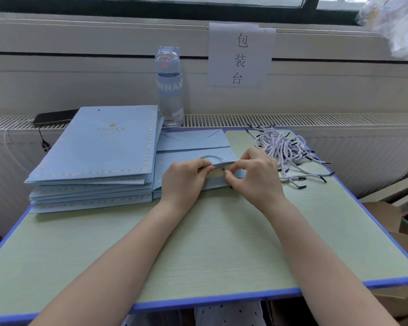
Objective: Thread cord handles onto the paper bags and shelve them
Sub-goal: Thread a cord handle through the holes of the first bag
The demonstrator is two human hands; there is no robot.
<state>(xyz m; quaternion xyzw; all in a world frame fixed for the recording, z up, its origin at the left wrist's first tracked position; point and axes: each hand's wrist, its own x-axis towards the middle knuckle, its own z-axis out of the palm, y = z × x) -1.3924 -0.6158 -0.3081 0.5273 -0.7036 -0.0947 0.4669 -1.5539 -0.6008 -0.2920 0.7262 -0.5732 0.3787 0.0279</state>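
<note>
**Cord tip at the bag's lip, threading half done**

Head view. Flat on the worktop (198, 243), just beyond centre toward 12 o'clock: the paper bag (193, 147), near lip raised. Left hand (184, 177), grip pinching that lip. Right hand (257, 175), grip pinching the dark tip of the cord handle (210, 156) right at the lip, with a loop arched over the bag's face. Stack of bags (99, 156) at 10 o'clock, touching the worked bag. Loose cords (285, 149) heaped at 2 o'clock, near the right hand.

Likely slips:
- Missing the punched hole, hidden behind the fingers.
- Creasing or tearing the lip through too hard a pinch.
- Tugging the threaded end back out.
- Snagging the loose cords with the right wrist.

Containers:
- Paper bag: folded flat, nothing seen inside.
- Water bottle (169, 88), at 12 o'clock behind the worktop: fill level impossible to tell.
- Cardboard box (384, 215), at 4 o'clock: contents unclear.
</note>
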